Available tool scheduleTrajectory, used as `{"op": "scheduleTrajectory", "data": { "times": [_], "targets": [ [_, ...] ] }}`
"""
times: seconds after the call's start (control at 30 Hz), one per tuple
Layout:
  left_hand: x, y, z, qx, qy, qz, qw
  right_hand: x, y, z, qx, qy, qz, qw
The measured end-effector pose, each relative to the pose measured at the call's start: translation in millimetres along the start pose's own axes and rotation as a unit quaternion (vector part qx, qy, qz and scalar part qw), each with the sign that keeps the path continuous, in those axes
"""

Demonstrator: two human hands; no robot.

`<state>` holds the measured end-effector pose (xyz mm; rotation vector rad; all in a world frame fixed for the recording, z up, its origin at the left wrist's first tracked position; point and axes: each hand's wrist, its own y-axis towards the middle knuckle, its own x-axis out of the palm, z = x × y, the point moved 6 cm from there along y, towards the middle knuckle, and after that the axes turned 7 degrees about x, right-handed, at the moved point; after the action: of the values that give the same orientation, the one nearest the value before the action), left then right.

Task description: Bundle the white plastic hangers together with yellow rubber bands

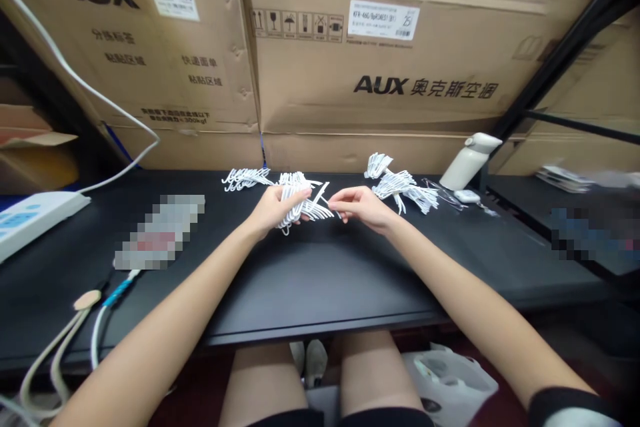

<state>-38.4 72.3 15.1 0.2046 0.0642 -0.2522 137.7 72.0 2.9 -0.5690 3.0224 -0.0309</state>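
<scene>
My left hand (273,208) is closed round a fanned bunch of thin white hooks (295,203) with curved ends, held just above the black table. To its right, my right hand (361,205) pinches the end of one slim white piece at the bunch's edge; the rest of that piece is hard to make out. Behind my left hand lies a small pile of white hooks (245,178), their bent ends facing left. More white bundles (400,185) are spread on the table just behind and to the right of my right hand.
Large cardboard boxes (310,100) stand behind the black table (320,287). A white bottle (470,160) leans at the back right, near a small white device (467,196). A blurred-out phone-like object (160,233) with a cable and a power strip (35,220) lie left.
</scene>
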Motion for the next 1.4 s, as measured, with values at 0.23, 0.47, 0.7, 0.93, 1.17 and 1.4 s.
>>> {"op": "scheduleTrajectory", "data": {
  "times": [0.23, 0.47, 0.7, 0.93, 1.17, 1.4],
  "targets": [
    [0.0, 1, -3, 0.008, 0.015, -0.008, 1.000, 2, 2, 3, 0.004, 0.006, -0.016, 1.000],
    [3.3, -1, -1, 0.002, 0.001, -0.008, 1.000, 13, 1, 7, 0.012, 0.018, -0.045, 0.999],
    [4.5, -2, 3, 0.009, 0.026, -0.017, 0.999, 15, -3, 4, 0.015, 0.023, -0.010, 1.000],
    [3.7, -3, 9, 0.037, 0.052, -0.022, 0.998, 20, -4, 4, 0.039, 0.084, -0.030, 0.995],
    [2.1, -2, 10, 0.042, 0.039, -0.019, 0.998, 29, -9, 2, 0.072, 0.133, -0.016, 0.988],
    [7.7, -3, 8, 0.041, 0.068, -0.069, 0.994, 30, -7, 7, 0.074, 0.106, -0.025, 0.991]
  ]
}}
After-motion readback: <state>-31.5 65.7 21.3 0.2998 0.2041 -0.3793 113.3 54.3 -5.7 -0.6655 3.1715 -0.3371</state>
